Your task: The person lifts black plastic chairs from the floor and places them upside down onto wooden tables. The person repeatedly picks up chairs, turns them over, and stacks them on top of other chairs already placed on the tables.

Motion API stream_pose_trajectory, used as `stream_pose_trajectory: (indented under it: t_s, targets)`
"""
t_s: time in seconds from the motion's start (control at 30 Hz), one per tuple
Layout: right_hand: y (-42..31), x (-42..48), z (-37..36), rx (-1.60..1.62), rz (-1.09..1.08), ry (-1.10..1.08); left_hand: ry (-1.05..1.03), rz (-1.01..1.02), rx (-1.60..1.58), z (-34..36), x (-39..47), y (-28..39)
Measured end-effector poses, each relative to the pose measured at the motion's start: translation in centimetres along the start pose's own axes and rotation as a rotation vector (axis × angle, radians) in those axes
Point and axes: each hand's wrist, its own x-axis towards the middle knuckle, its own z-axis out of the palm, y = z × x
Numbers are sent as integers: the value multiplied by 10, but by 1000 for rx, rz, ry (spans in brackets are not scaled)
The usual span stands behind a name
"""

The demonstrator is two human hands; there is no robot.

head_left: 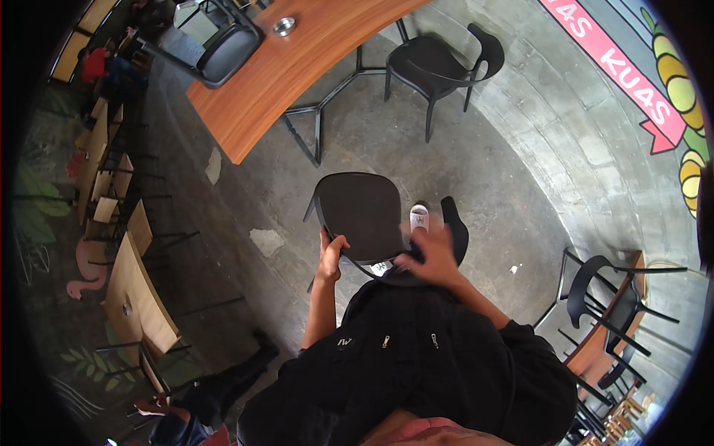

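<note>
A black chair (361, 214) is right in front of my body, its flat seat facing up towards me. My left hand (331, 253) grips the left edge of the seat, with the thumb over the top. My right hand (432, 252) is blurred, its fingers spread, near the seat's right front corner. Whether it touches the chair cannot be made out. Beyond that hand the chair's curved backrest (458, 231) shows in part. My white-topped shoes (419, 216) stand on the floor beside and below the chair.
Ahead is a wooden table (295, 72) bearing an upturned black chair (228, 56) and a metal ashtray (284, 26). Another black chair (427, 64) stands at its right. Chairs rest on a table (608, 334) at right. Wooden tables (136, 295) and a person (195, 407) are at left.
</note>
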Motion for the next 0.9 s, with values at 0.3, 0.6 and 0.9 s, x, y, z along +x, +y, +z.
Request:
stream_pose_trajectory:
  t_s: [0.3, 0.6, 0.9]
  targets:
    - [205, 16, 5, 1231, 1057, -141, 94, 39, -19, 31, 49, -7]
    - [210, 177, -20, 1097, 727, -135, 234, -13, -179, 9, 139, 10]
    - [254, 278, -19, 1026, 586, -118, 224, 14, -260, 18, 256, -34]
